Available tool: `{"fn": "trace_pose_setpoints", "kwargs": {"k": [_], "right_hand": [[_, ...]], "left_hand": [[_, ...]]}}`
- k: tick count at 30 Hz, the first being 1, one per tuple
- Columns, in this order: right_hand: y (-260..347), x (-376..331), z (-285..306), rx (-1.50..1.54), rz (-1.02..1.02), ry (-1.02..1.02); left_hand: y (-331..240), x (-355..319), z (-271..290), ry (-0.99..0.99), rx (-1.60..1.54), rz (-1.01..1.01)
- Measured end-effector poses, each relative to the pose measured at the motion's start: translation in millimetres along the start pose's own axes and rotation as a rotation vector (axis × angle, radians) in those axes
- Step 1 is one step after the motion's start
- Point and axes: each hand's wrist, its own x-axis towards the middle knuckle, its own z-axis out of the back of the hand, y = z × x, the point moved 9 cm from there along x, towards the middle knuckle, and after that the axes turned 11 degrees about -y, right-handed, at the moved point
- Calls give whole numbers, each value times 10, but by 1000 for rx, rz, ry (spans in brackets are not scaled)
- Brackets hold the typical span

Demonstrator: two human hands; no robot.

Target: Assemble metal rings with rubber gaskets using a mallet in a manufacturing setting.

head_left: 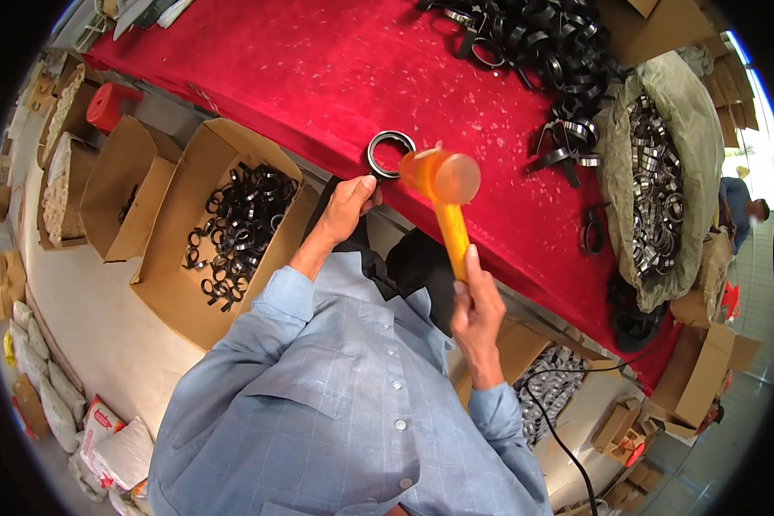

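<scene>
My left hand [350, 206] pinches the short stem of a black ring [373, 155] lined with a shiny metal band. The ring lies at the near edge of the red-covered table [318, 86]. My right hand [479, 308] is wrapped round the yellow handle of a mallet [452, 234]. The mallet's orange head is slightly blurred and hangs just right of the ring, overlapping its right edge in this view. Whether the head touches the ring I cannot tell.
A pile of black rings [537, 43] covers the table's far right, beside an open bag [701, 129] of metal bands. Left of me stands a cardboard box [168, 249] holding black rings [245, 219]. Metal pieces [552, 378] and a black cable [568, 447] are at lower right.
</scene>
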Motion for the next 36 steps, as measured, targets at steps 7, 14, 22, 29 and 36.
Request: {"fn": "trace_pose_setpoints", "kwargs": {"k": [7,14,22,29,36], "right_hand": [[600,522,591,211,63,-230],[554,751,-291,-114,177,178],[670,1353,118,191,27,36],[-297,1019,-173,183,-521,160],[56,993,173,415,-221,-84]], "left_hand": [[-64,-12,0,-53,13,99],[-141,-15,-33,-168,50,90],[-168,-18,0,-196,41,41],[-123,-16,-10,-166,32,43],[-178,-28,-6,-165,48,50]]}}
